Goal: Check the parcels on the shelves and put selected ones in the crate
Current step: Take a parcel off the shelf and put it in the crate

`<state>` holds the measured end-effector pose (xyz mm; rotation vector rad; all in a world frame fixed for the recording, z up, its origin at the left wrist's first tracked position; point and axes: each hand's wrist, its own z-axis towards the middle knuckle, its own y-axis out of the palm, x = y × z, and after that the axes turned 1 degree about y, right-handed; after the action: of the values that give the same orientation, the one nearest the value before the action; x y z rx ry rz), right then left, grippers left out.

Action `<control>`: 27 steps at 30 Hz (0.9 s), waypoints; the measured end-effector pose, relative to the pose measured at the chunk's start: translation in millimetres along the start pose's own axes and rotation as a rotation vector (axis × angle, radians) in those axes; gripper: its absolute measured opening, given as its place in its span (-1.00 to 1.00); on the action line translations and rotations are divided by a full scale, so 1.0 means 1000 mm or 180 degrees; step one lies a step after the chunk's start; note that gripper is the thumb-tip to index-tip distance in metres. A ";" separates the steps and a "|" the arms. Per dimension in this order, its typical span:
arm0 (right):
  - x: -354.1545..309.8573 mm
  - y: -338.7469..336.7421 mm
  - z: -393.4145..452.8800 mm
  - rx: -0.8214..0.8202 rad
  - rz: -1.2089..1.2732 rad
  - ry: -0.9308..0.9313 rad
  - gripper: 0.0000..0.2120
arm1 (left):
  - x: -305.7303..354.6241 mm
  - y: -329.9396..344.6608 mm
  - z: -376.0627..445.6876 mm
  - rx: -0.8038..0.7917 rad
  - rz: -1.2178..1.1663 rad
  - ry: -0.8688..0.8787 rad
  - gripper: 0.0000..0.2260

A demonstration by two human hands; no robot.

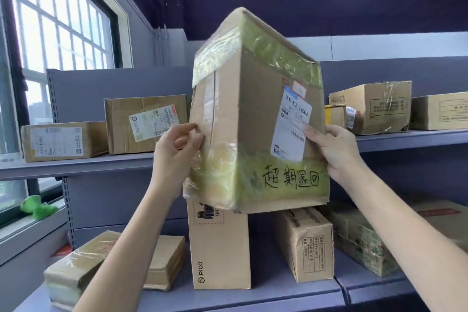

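Note:
A tall cardboard parcel (253,114) wrapped in yellowish tape is held up in front of the shelves, with a white shipping label and black handwriting on its right face. My left hand (177,152) grips its left edge, thumb and fingers curled on the corner. On the right side, my right hand (334,149) holds the parcel with its thumb pressed on the label. The crate is not in view.
The upper shelf (76,164) carries two labelled boxes (144,123) at left and several boxes (374,106) at right. On the lower shelf (253,296) stand a PICO box (220,248), a taped box (306,243) and flat parcels (73,271). A window (50,33) is at left.

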<state>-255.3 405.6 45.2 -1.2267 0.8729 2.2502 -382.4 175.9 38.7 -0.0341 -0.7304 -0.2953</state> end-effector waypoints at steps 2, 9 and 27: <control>0.000 0.000 -0.001 0.0098 0.0086 -0.0200 -0.62 | -0.001 0.002 0.000 0.0012 0.0111 -0.0096 -0.88; -0.002 0.008 -0.005 0.0672 -0.0448 -0.0951 -0.70 | 0.025 0.017 -0.011 -0.1227 -0.0377 -0.0425 -0.41; -0.003 0.009 -0.038 -0.0537 -0.0464 -0.1133 -0.75 | 0.029 0.004 -0.016 -0.0033 -0.0605 -0.0412 -0.97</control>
<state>-237.1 372.6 34.6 -0.8818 0.4539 2.3572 -350.4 169.8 46.3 0.0067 -0.8625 -0.4817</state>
